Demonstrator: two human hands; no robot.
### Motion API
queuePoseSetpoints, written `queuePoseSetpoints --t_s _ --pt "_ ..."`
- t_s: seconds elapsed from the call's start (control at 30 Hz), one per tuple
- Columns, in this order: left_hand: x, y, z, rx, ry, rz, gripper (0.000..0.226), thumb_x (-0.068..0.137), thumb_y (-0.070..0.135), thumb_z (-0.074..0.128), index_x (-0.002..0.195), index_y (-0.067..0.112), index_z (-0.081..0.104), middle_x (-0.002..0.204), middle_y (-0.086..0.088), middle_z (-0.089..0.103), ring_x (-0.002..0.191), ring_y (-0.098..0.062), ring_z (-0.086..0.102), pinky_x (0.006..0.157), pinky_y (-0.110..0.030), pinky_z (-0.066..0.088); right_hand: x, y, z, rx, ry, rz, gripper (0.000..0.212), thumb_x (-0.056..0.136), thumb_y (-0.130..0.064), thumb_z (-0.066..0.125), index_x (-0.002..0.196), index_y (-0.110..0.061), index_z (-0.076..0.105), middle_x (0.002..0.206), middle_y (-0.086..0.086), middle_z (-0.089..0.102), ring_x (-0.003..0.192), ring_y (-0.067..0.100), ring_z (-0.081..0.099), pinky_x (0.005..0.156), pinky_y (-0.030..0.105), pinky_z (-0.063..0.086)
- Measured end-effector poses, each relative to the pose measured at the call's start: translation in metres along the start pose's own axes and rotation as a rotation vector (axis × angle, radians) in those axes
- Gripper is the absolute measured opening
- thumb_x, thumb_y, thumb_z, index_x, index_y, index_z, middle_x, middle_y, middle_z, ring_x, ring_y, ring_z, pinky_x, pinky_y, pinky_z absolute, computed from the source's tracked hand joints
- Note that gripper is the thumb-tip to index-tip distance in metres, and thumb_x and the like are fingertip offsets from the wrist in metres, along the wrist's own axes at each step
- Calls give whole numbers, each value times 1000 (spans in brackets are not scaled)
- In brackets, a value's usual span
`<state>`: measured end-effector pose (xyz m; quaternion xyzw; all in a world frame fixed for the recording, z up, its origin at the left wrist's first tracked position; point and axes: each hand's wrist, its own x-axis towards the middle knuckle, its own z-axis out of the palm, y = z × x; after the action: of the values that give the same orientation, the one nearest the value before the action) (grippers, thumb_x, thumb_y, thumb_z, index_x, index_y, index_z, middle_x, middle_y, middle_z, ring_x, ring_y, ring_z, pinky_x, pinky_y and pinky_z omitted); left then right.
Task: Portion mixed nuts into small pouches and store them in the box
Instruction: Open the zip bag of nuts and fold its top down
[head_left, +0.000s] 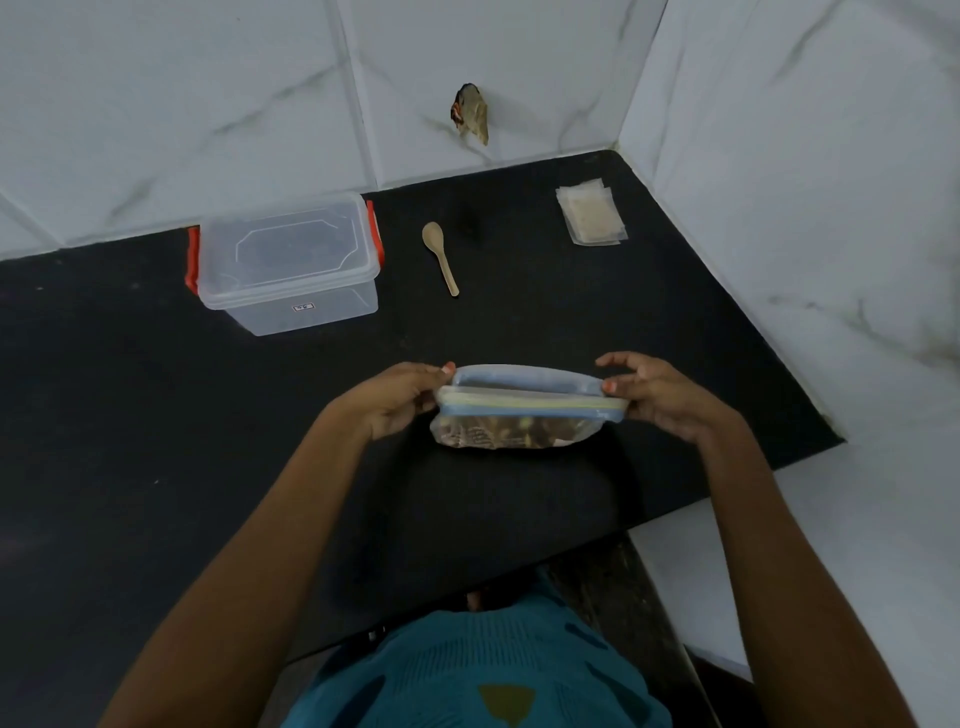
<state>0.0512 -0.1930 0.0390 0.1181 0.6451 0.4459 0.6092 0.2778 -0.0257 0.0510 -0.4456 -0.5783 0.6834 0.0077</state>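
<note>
The left hand (396, 402) and right hand (665, 399) pinch both ends of a floppy clear nut bag (519, 434) (blue-yellow zip).

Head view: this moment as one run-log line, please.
nut bag: held upright | left hand: pinches zip end | right hand: pinches other end | box: lidded | spoon: untouched

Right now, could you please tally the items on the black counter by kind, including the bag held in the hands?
Clear lidded box: 1
Wooden spoon: 1
Zip bag of mixed nuts: 1
Stack of small pouches: 1 (the pouches in it cannot be counted)
Total: 4
</note>
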Motion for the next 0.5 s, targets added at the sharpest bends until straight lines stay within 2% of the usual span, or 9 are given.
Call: queuePoseSetpoints --t_s 0.07,0.1,0.17,0.2,0.23,0.3,0.37,0.43,0.5 --pt "3 -3 0 -212 -32 -47 17 94 16 47 88 10 61 91 -5 61 85 -12 56 68 -21 48 6 8 0 198 -38 17 22 89 0 48 102 -17 50 83 4 60 75 13 59 57 20 55" --pt "4 -5 0 -292 -52 -53 19 94 15 46 87 10 63 92 -6 62 86 -13 57 69 -21 50 9 12 0 334 -46 17 23 86 0 54 99 -18 50 76 2 61 69 12 61 56 20 55" --pt "5 -8 2 -397 -86 -44 27 94 12 45 83 10 69 90 -5 63 80 -11 56 64 -18 53 16 21 1 610 -72 -7 54 54 -7 85 94 -17 51 65 -1 64 60 8 64 55 23 56" --pt "4 -9 4 -425 -100 -40 28 94 11 44 85 11 70 87 -4 64 73 -8 55 58 -16 52 19 27 1 705 -82 -33 71 34 -11 93 92 -17 51 64 -1 65 60 8 65 56 24 56" --pt "3 -9 5 -445 -112 -38 26 94 9 43 91 11 68 84 -3 65 66 -6 54 55 -15 51 22 32 2 769 -91 -66 79 23 -13 95 90 -18 52 67 0 67 62 9 66 57 26 57" --pt "1 -6 6 -459 -132 -31 23 94 7 42 101 13 62 83 -2 66 59 -3 56 58 -14 50 27 39 5 865 -101 -101 75 22 -10 94 85 -19 56 77 3 69 73 12 67 67 32 59" --pt "-2 -3 6 -434 -151 -29 23 94 6 42 106 14 60 90 -4 63 59 -4 59 58 -16 51 30 43 9 921 -109 -104 61 26 -7 94 76 -21 62 90 4 66 87 16 64 83 38 53" --pt "-4 1 6 -356 -146 -43 22 92 6 45 107 15 60 95 -6 61 68 -8 63 62 -19 52 30 44 10 943 -116 -104 58 27 -4 93 74 -21 63 94 6 66 93 19 62 87 40 49" --pt "-3 3 7 -223 -96 -50 20 92 6 47 104 16 59 99 -7 59 83 -13 59 76 -24 50 27 43 10 933 -108 -83 68 25 -1 92 82 -19 59 94 7 66 94 21 62 87 41 49"
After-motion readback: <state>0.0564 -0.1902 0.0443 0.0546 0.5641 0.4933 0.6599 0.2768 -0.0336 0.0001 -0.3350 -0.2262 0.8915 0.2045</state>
